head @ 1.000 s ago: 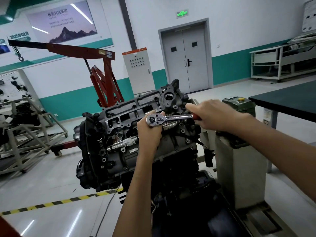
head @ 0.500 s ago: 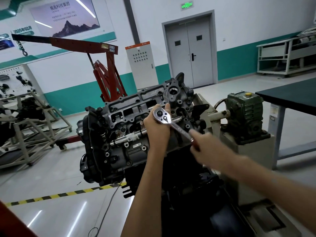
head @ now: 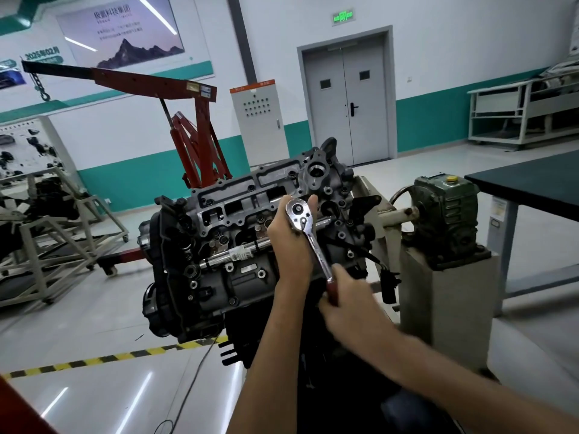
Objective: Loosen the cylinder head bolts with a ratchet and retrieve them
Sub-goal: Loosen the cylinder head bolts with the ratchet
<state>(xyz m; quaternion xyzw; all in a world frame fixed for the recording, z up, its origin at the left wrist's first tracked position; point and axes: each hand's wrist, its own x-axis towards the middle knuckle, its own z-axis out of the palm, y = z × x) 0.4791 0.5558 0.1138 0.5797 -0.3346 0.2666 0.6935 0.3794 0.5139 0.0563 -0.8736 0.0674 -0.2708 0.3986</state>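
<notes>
A dark engine with its cylinder head [head: 244, 214] facing me hangs tilted on a stand. A chrome ratchet [head: 308, 233] sits with its round head against the cylinder head, its handle slanting down to the right. My left hand [head: 289, 242] cups the ratchet head from behind, fingers curled round it. My right hand [head: 347, 305] grips the ratchet's red handle end. The bolt under the ratchet head is hidden.
A green gearbox [head: 445, 214] on a grey pedestal stands right of the engine. A dark table [head: 532, 180] is at far right. A red engine crane [head: 188, 120] stands behind. Metal frames [head: 47, 233] sit at left. Yellow-black tape [head: 109, 358] crosses the floor.
My right hand has swung the ratchet handle clockwise, from pointing right to pointing down and right. My left hand has stayed on the ratchet head.
</notes>
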